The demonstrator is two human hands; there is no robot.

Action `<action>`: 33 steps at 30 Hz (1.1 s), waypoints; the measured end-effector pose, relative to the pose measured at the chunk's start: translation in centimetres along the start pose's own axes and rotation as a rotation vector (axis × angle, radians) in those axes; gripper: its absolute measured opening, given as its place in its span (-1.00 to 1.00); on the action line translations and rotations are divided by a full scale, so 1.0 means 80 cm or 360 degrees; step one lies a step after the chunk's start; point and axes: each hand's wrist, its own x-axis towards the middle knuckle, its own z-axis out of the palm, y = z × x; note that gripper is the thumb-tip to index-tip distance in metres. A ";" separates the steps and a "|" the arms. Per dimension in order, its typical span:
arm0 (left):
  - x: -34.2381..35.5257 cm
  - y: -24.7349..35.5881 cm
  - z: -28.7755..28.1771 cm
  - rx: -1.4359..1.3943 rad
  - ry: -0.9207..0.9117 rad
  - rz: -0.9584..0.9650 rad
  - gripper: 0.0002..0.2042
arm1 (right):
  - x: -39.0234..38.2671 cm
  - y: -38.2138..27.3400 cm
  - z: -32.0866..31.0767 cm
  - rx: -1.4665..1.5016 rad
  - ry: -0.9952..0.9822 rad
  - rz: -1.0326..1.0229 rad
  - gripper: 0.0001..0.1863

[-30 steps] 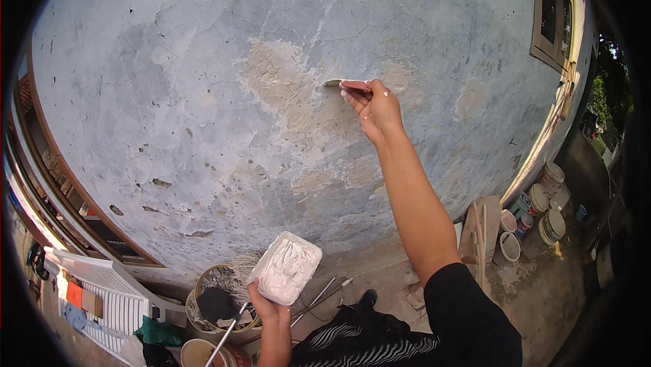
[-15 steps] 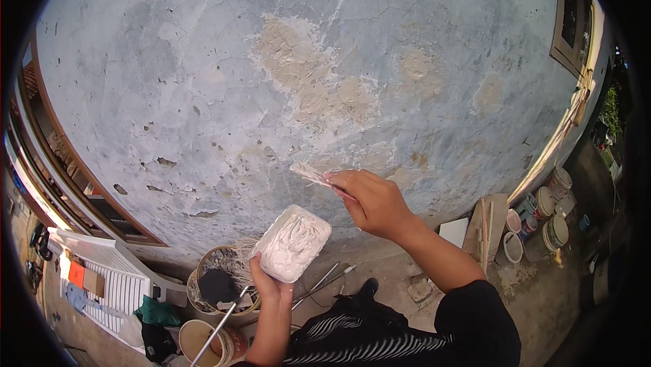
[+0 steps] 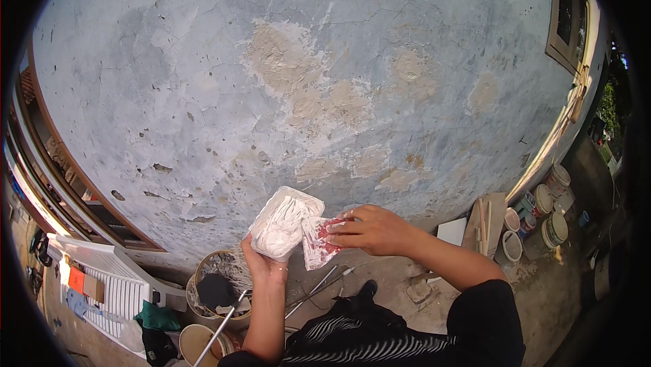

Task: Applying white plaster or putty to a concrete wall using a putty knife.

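Note:
My left hand [image 3: 263, 262] grips a white rectangular tub [image 3: 261, 215] from below and the side. White filler paste [image 3: 287, 216], ridged with scrape marks, fills it. A red putty scraper [image 3: 319, 243], its blade smeared white, is pinched in the fingers of my right hand [image 3: 371, 230]. The scraper's blade meets the tub's right edge. In front stands a grey-blue wall [image 3: 183, 95] with cracks and pits. Beige filler patches [image 3: 285, 62] spread over its middle, and smaller ones [image 3: 412, 72] lie to the right.
A rubble-filled bucket [image 3: 198, 285] and an open bucket [image 3: 196, 340] stand at lower left, crossed by a metal pole [image 3: 220, 330]. Beyond them lies a white slatted panel [image 3: 112, 275]. Several paint buckets [image 3: 555, 230] and wooden boards [image 3: 491, 214] are at right. Window frames flank the wall.
My right hand has come down from the wall with the scraper, turning its blade to the tub's edge. The tub has moved slightly up and left in my left hand.

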 end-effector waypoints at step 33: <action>0.001 -0.016 -0.029 0.0103 0.0073 0.0090 -0.41 | 0.085 0.142 0.021 -0.1089 0.0662 0.0648 -0.64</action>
